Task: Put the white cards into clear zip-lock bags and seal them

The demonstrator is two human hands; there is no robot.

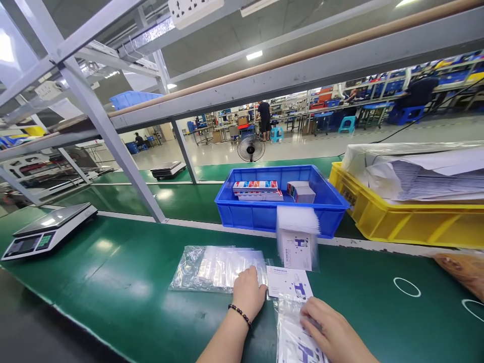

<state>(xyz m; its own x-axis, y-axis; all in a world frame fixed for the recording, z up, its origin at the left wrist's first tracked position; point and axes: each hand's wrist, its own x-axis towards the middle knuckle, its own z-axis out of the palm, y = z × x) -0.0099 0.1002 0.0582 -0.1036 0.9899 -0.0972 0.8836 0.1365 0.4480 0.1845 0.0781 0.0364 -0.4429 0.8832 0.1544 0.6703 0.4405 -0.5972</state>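
A blue plastic bin and yellow plastic crate back the green counter; left hand, thumb apart, touches clear plastic bags; right hand, grip unclear, partly hides bagged white-and-purple cards, cut off below

you wear a beaded bracelet around your left wrist, just behind your left hand. its beads are small, round and dark, close to black, strung in a single row, with a few golden-brown ones among them and a slight shine. your left forearm is bare as far as the view shows it. your right hand is bare too, its fingers slightly blurred, and so is the visible part of your right forearm.
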